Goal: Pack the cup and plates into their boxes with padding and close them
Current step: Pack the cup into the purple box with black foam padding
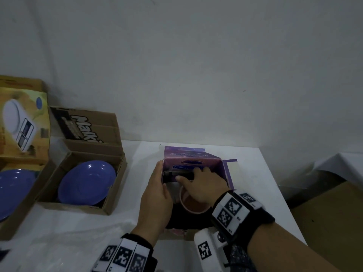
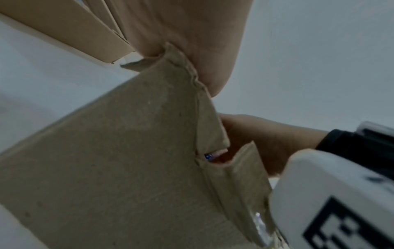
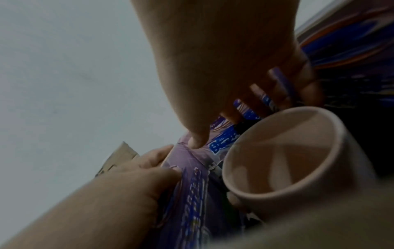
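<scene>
Cup (image 1: 194, 202) seated upright in purple printed box (image 1: 193, 162), near-centre of white table (image 1: 255, 179), mouth up, pinkish matte ceramic, round rim, handle stub seen in right-wrist view. Dark padding (image 1: 188, 219) around cup base, soft-looking, detail lost in shadow. Left hand (image 1: 157, 195) flat against box's left wall, fingers straight and together, thumb hooked over the wall edge; steadies box. Right hand (image 1: 204, 184) reaching over cup rim into far side of box, fingers (image 3: 232, 109) slightly spread and bent down onto something dark at the back; whether pinching or just pressing, cannot tell. Step judged: tucking padding round cup, box lid not yet shut. Next move likely calls for pulling right hand clear, folding glossy purple flaps over cup without knocking rim. Box outer underside plain brown card, frayed tab edges in left-wrist view. Left of table: two blue plates, glossy, shallow, round; nearer-centre plate (image 1: 87, 182) lies in open corrugated carton (image 1: 82, 208), far-left plate (image 1: 13, 191) in printed yellow box (image 1: 23, 122), both lids up, no padding visible over them.
</scene>
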Action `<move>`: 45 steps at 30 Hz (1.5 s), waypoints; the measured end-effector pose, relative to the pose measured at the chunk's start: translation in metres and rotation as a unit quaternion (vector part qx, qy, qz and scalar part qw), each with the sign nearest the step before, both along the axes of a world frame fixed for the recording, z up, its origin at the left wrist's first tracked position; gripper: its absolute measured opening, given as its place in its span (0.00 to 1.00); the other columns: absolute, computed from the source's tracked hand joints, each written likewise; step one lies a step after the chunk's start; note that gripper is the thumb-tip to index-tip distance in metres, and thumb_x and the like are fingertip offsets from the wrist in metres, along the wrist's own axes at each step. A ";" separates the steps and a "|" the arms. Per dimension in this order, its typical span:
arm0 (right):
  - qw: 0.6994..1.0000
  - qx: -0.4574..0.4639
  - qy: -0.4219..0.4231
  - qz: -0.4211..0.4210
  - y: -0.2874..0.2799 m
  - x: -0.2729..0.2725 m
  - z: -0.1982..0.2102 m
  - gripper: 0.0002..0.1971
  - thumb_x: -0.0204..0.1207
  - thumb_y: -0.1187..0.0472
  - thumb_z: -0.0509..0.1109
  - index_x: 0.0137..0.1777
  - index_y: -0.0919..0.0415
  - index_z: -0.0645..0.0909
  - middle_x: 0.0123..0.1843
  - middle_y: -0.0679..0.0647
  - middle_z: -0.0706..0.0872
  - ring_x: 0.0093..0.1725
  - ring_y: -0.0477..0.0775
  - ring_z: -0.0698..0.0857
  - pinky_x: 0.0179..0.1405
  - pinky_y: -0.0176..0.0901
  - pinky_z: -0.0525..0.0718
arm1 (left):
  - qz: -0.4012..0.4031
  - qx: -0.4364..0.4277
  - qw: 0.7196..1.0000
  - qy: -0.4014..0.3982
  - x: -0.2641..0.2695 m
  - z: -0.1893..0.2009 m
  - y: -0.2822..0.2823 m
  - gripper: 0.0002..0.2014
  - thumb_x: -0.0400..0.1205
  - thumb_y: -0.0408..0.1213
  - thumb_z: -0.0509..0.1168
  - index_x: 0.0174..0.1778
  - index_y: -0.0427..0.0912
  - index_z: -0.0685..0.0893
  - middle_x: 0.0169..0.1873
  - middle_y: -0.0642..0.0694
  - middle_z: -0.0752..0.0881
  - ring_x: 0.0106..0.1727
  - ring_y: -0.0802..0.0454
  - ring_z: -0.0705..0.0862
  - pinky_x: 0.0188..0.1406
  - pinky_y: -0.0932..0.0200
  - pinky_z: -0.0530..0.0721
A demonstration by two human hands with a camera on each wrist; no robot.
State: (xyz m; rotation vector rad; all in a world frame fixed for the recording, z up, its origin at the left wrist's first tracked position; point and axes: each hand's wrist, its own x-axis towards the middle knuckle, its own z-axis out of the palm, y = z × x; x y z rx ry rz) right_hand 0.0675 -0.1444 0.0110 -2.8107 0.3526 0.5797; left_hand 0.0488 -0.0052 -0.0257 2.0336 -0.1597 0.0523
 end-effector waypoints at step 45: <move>0.981 0.120 -0.151 -0.025 -0.093 -0.179 -0.035 0.15 0.74 0.59 0.70 0.61 0.53 0.78 0.58 0.50 0.74 0.56 0.52 0.78 0.60 0.49 0.80 | -0.024 0.074 0.996 -0.043 0.005 -0.007 0.002 0.31 0.81 0.26 0.55 0.80 0.51 0.61 0.71 0.40 0.76 0.65 0.36 0.77 0.59 0.49 0.76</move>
